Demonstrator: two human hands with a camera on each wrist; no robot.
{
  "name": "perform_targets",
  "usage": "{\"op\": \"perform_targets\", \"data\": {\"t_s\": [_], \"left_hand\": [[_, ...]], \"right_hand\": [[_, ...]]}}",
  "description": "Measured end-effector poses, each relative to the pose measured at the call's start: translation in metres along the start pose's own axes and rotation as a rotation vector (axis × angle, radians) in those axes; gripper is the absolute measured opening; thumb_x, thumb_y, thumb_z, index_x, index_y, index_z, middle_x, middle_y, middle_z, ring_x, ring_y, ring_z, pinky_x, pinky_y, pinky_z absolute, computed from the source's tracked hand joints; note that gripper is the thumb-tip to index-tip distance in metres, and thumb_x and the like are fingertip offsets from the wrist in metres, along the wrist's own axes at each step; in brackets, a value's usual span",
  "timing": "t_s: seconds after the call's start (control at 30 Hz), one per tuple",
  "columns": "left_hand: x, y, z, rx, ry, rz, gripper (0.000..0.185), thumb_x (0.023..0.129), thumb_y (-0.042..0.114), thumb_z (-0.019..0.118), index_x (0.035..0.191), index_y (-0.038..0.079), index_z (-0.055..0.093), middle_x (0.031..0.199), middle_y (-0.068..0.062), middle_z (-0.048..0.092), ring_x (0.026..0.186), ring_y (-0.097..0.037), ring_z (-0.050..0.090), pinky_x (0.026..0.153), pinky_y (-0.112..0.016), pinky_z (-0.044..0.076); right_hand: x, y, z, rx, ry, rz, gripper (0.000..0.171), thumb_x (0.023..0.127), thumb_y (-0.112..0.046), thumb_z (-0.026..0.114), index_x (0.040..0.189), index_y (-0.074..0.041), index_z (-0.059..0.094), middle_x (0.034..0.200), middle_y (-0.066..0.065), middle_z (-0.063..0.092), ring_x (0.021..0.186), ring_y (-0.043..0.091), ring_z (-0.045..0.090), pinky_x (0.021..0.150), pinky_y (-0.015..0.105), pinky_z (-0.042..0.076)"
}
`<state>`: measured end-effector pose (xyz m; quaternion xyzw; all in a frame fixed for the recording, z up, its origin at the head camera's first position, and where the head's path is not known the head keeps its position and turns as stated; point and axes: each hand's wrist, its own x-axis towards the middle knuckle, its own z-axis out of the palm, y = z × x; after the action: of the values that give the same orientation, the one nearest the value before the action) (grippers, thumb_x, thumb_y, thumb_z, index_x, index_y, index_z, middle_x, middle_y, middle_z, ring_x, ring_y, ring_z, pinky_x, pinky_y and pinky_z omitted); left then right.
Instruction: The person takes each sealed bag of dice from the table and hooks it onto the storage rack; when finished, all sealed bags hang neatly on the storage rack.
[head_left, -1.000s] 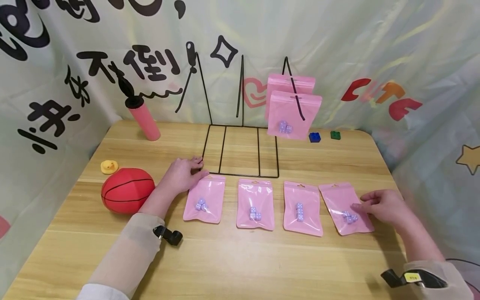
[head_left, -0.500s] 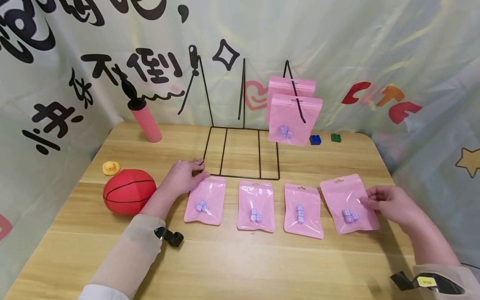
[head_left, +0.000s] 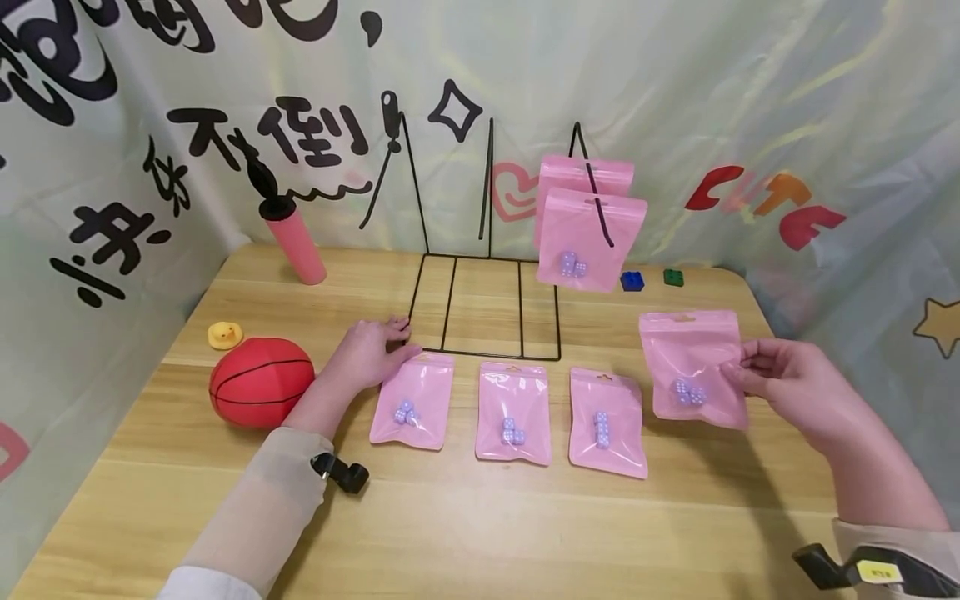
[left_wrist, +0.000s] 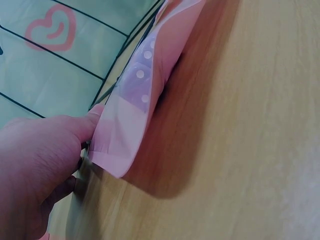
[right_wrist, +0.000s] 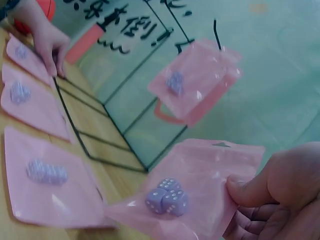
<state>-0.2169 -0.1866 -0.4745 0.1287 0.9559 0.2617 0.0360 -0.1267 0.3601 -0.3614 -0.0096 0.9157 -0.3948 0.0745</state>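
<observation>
My right hand (head_left: 798,387) pinches the right edge of a pink zip pouch (head_left: 693,358) between thumb and fingers and holds it above the table. Purple dice (right_wrist: 167,197) show through its clear front in the right wrist view. My left hand (head_left: 367,354) grips the front left corner of a black wire display rack (head_left: 491,354), its thumb close to the top of another pink pouch (head_left: 412,404). Two more pouches with dice, a middle one (head_left: 513,412) and a right one (head_left: 607,423), lie flat. Two pouches, the front one (head_left: 591,237) showing dice, hang from the rack's right hook.
Left of my left arm are a red ball (head_left: 261,383) and a yellow rubber duck (head_left: 225,335). A pink cylinder with a black top (head_left: 296,246) stands at the back left. Blue (head_left: 632,281) and green (head_left: 673,277) bricks lie at the back right. A printed curtain (head_left: 712,100) hangs behind.
My right hand has lifted the rightmost pouch off the table, raising it upright and away from the row. My left hand stays at the rack corner.
</observation>
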Motion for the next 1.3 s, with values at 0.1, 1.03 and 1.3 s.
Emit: {"op": "perform_targets", "data": {"t_s": [0.1, 1.03, 1.3], "left_hand": [[0.0, 0.0, -0.001, 0.0, 0.001, 0.002, 0.05, 0.102, 0.039, 0.074, 0.138, 0.005, 0.07, 0.149, -0.008, 0.06, 0.148, -0.03, 0.045, 0.125, -0.059, 0.023], [-0.001, 0.0, 0.0, 0.01, 0.003, 0.007, 0.049, 0.102, 0.039, 0.073, 0.138, 0.006, 0.07, 0.149, -0.007, 0.06, 0.147, -0.03, 0.046, 0.126, -0.058, 0.021], [0.001, 0.0, 0.0, 0.004, 0.012, 0.011, 0.049, 0.102, 0.039, 0.074, 0.136, 0.006, 0.071, 0.148, -0.007, 0.061, 0.146, -0.029, 0.047, 0.126, -0.057, 0.022]], "right_hand": [[0.001, -0.011, 0.004, 0.051, 0.008, -0.033, 0.027, 0.105, -0.008, 0.067, 0.12, 0.014, 0.061, 0.09, -0.001, 0.069, 0.077, 0.01, 0.063, 0.065, 0.02, 0.054], [0.034, -0.106, 0.069, 0.369, 0.147, -0.312, 0.007, 0.098, 0.002, 0.073, 0.104, 0.006, 0.071, 0.087, 0.004, 0.07, 0.072, 0.015, 0.06, 0.058, 0.021, 0.05], [0.045, -0.126, 0.089, 0.44, 0.109, -0.397, 0.004, 0.096, 0.008, 0.072, 0.099, 0.006, 0.07, 0.087, 0.008, 0.071, 0.07, 0.018, 0.06, 0.057, 0.021, 0.05]]}}
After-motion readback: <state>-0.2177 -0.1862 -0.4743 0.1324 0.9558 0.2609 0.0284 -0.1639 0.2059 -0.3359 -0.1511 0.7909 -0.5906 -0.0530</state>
